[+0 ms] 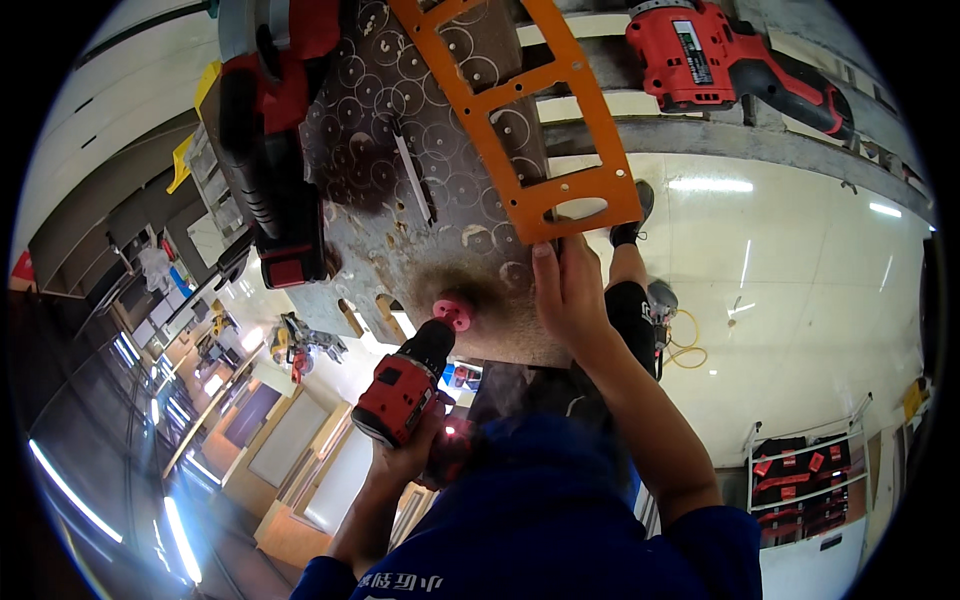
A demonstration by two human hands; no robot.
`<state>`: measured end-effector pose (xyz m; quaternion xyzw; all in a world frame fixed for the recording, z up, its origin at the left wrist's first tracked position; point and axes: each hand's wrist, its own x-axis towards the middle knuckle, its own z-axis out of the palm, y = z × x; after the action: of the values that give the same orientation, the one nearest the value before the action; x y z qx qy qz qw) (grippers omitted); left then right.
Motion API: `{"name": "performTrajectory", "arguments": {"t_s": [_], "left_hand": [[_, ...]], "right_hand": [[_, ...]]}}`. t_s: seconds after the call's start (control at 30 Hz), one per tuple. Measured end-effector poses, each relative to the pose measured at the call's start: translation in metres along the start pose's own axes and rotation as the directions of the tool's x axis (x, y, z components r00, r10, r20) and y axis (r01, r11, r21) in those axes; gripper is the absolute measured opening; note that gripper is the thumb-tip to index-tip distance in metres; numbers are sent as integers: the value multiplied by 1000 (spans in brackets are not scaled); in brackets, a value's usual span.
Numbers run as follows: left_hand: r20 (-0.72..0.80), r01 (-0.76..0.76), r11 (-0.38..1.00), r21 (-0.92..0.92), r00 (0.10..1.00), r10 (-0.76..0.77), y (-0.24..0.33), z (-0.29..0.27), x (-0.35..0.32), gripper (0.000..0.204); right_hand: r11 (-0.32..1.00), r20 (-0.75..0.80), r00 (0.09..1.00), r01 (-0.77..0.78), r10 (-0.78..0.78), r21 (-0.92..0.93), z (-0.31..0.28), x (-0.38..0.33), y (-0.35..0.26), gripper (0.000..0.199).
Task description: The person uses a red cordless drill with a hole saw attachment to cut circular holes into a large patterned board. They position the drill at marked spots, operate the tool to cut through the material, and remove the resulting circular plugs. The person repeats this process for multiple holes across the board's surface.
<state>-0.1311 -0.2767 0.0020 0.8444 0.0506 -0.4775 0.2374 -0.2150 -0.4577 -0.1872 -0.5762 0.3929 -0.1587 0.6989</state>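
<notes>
My left hand (pixel 408 458) is closed round the grip of a red and black cordless drill (pixel 397 395). A round pink-red hole saw (pixel 453 314) is fitted at the drill's front, over a dark, scuffed patch of the workbench board (pixel 505 330). With its fingers closed at the near end, my right hand (pixel 572 290) holds an orange template (pixel 512 195) with several rectangular cutouts and an oval slot. The template lies slanted along the board's right side and runs out of view at the top. Between the hands, the hole saw and the template are apart.
A red and black power tool (pixel 285 150) stands on the board's left. Another red cordless tool (pixel 690 60) rests on grey slats at the upper right. A thin pale strip (pixel 412 178) lies on the board. A rack of red and black cases (pixel 805 475) stands at the lower right.
</notes>
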Motion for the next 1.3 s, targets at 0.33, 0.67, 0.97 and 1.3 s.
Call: {"name": "performTrajectory", "arguments": {"t_s": [0.33,0.67,0.97,1.3], "left_hand": [[26,-52,993,103,998,50,-3,-8,-24,13],[-2,-295,954,49,955,296,0,-51,-53,17],[-204,-416,883,-215,904,376,-53,-61,-88,7],[-231,-592,772,-232,804,547,-173,-120,-54,20]], "right_hand": [[998,-6,999,-48,48,-37,-3,-3,-6,23],[998,-11,1000,-10,9,-63,-5,-2,-9,30],[968,-116,991,36,-67,-249,-100,-98,-39,40],[854,-52,926,321,-373,-408,14,-177,-116,38]]}}
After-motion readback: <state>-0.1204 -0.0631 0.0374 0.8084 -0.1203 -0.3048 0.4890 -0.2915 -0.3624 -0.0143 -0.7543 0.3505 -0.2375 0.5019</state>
